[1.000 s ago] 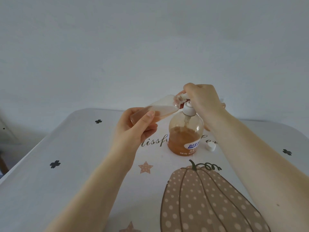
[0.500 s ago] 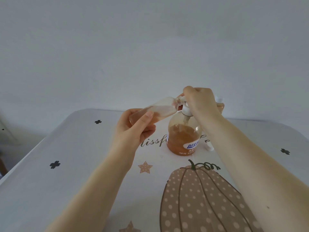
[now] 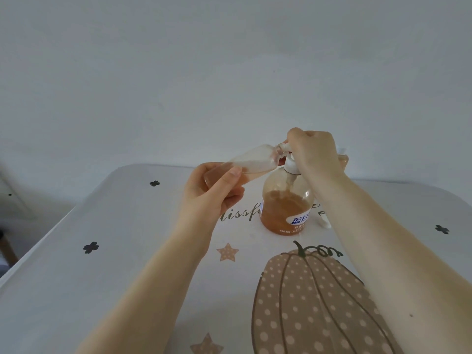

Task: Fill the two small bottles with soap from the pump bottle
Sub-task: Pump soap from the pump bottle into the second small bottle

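Table [image 3: 107, 290] with the pumpkin-print cloth unchanged; pump bottle [image 3: 286, 208] stands in the same spot at table centre, roughly half full of amber soap. Change over the last second: right hand [image 3: 313, 152] has sunk lower on the pump head, so a press stroke looks under way or just bottomed out; fingers are curled over the head, grasping it. Left hand [image 3: 214, 190], at 9 o'clock from the pump bottle, grips the small bottle [image 3: 245, 166] by its base, tilted, neck up at the nozzle, barely shifted. Soap sits only in its lower end, so filling is probably well short and more strokes are needed. Hidden: pump head and nozzle tip are under the right hand, so whether soap is flowing into the neck can't be seen. At 1 o'clock, the second small bottle [image 3: 343, 157] is mostly behind the right wrist, fill level unclear. At 3 o'clock a white cap [image 3: 323, 222] is partly cut off by the forearm.
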